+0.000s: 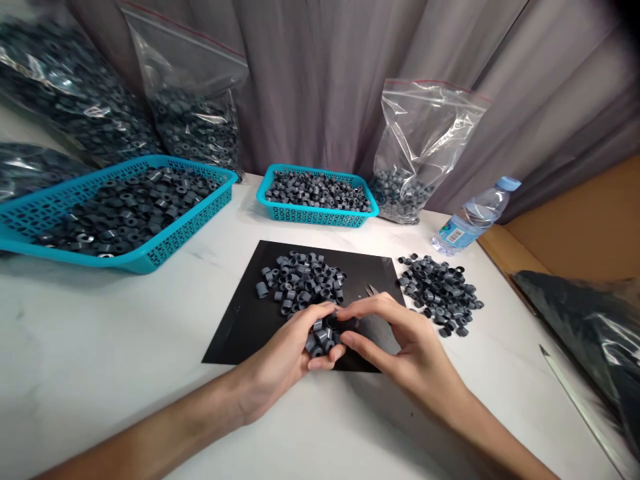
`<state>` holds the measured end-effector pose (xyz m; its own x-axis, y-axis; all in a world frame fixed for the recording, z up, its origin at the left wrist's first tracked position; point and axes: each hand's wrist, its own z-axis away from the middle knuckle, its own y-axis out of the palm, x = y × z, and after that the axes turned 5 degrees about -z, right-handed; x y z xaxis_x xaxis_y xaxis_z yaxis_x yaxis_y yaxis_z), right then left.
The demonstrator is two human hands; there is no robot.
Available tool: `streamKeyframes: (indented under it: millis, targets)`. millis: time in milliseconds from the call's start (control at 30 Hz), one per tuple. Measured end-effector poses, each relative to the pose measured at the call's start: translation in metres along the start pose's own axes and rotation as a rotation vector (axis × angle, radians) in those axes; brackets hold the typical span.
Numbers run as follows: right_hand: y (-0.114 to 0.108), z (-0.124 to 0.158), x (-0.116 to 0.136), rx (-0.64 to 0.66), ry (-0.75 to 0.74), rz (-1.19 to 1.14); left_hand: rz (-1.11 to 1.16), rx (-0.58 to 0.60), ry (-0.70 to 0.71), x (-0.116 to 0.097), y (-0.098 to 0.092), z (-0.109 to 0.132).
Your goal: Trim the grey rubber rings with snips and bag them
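Over the near part of the black mat (233, 337), the left hand (293, 340) cupped a handful of grey pieces (323, 338), its fingers curled around them. The right hand (410, 333) had thumb and forefinger at that handful; whether they pinched a piece, I could not tell. The work looked partway through: a loose heap (307, 277) lay on the mat and a second heap (440, 290) on the worktop (150, 333) to the mat's right. Which was done and which was left was unclear. Beyond the mat, a smaller blue basket (320, 215) and, farther left, a larger blue basket (187, 230) held many more.
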<state>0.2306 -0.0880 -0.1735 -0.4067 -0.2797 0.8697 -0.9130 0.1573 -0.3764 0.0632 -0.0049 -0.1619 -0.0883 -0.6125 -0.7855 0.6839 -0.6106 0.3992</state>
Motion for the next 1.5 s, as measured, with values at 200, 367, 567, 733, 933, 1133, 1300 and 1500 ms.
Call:
streamKeyframes:
  millis: [200, 367, 567, 733, 933, 1133, 1300, 1500]
  targets:
    - [-0.004, -0.002, 0.000, 0.013, 0.099, -0.026, 0.017, -0.012, 0.014, -0.001, 0.003, 0.001]
    - [-0.003, -0.003, -0.002, 0.028, 0.191, -0.216, 0.034, 0.008, -0.006, -0.002, 0.003, 0.000]
    - [-0.006, -0.006, -0.006, -0.009, 0.229, -0.391, 0.011, 0.002, 0.020, -0.003, 0.003, 0.002]
    - [-0.007, -0.007, -0.007, -0.020, 0.224, -0.446, 0.026, 0.044, 0.020, -0.001, 0.002, 0.001]
    - [-0.008, -0.006, -0.006, -0.003, 0.199, -0.400, 0.041, 0.036, 0.012, 0.001, 0.001, 0.000]
    - [-0.002, -0.003, -0.005, 0.026, 0.157, -0.342, -0.020, 0.023, 0.012, 0.001, 0.003, 0.002]
    - [-0.002, -0.001, -0.003, 0.006, 0.097, -0.270, -0.016, 0.052, 0.027, 0.003, 0.001, 0.000]
    - [-0.015, -0.004, -0.001, -0.144, 0.057, -0.264, -0.051, 0.030, 0.041, 0.001, 0.001, 0.002]
